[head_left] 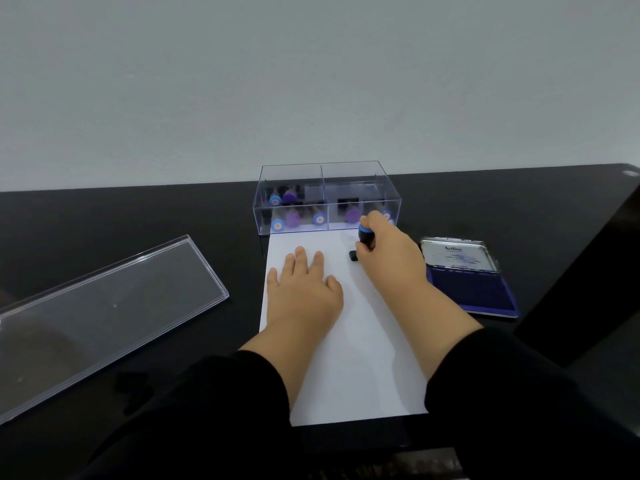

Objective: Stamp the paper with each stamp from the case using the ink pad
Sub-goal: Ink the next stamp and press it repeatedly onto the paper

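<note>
Looking down from the head camera:
Left hand: the left hand lies flat on the white rectangular sheet of paper, fingers straight and spread, palm down; a black sleeve covers the forearm.
Right hand: the right hand curls its fingers round a black stamp with a blue round cap; the stamp stands upright with its dark base touching the paper near the sheet's far right corner.
Paper: the sheet lies lengthwise on the black table; its far edge meets the case; a faint mark shows just beyond the stamp, too pale to read.
Case: the clear plastic rectangular case stands open at the far end of the paper; it is divided into compartments holding stamps with blue and purple caps.
Lid: the clear plastic flat lid rests on the table, well to the left of the paper.
Ink pad: the blue ink pad in its open metal tin sits just right of the paper, beside the right forearm; its raised lid bears printed lettering.
</note>
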Motion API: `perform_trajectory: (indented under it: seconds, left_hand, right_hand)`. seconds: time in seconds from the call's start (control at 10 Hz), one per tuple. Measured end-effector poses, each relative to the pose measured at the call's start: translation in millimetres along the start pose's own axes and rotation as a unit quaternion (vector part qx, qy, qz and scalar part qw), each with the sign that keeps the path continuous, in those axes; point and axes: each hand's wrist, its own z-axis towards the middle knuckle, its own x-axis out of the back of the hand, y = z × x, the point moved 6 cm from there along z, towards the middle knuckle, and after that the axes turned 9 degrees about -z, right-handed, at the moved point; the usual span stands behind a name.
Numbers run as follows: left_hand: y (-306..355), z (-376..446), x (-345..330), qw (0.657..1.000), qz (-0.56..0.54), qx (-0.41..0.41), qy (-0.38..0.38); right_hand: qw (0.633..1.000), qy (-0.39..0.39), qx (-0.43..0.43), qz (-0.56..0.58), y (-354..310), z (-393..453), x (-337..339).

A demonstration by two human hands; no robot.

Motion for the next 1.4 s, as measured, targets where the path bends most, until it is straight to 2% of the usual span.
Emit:
perform_trajectory:
  seconds: [0.4,1.2,1.4]
  left_hand:
    - [0,0,0,1.000,0.011,0.001,-0.004]
    - [1,-1,1,1.000,0.009,-0.002,-0.002]
    - [1,-3,2,1.000,0.000,-0.005,0.002]
  right_hand:
    - [1.000,-0.024,0.003,-0.015,-1,4,1]
    - [1.000,0.006,0.012,0.001,1,-3,3]
    - [0.977,0.067,-0.079,0.184,23,-2,17]
